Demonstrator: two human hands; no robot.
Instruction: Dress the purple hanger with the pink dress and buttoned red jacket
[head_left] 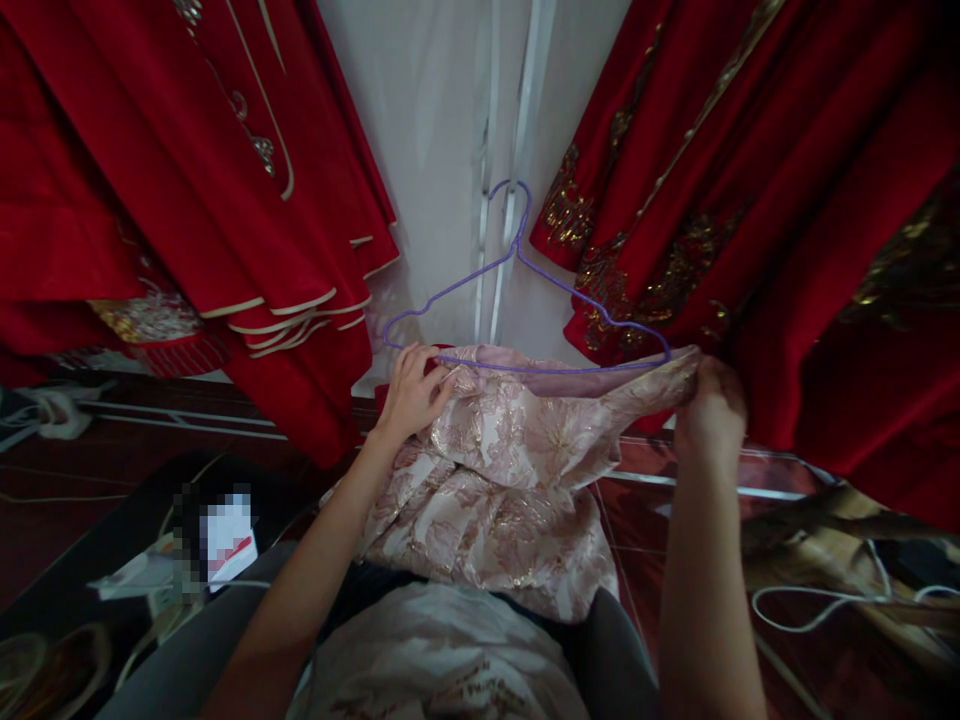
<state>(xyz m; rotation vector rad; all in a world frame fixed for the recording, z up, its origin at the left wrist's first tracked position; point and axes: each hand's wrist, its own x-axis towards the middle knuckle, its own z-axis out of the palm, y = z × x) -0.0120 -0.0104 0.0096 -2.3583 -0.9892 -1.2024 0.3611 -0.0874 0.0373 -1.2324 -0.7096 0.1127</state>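
A pink and gold floral brocade garment (525,510) lies over my lap, its upper edge stretched between my two hands. A purple hanger (517,235) stands upright behind that edge, its hook by a white metal strip, its lower bar along the garment's opening. My left hand (417,385) is closed on the garment's left top corner, close to the hanger's left end. At the other side, my right hand (711,400) grips the right top corner and pulls it outward, past the hanger's right end. Its fingertips are partly hidden by the cloth.
Red embroidered garments hang at the left (300,230) and at the right (787,200). Between them is a pale wall panel (420,120). A dark surface with papers (131,575) is at my lower left. White cable (802,628) loops at lower right.
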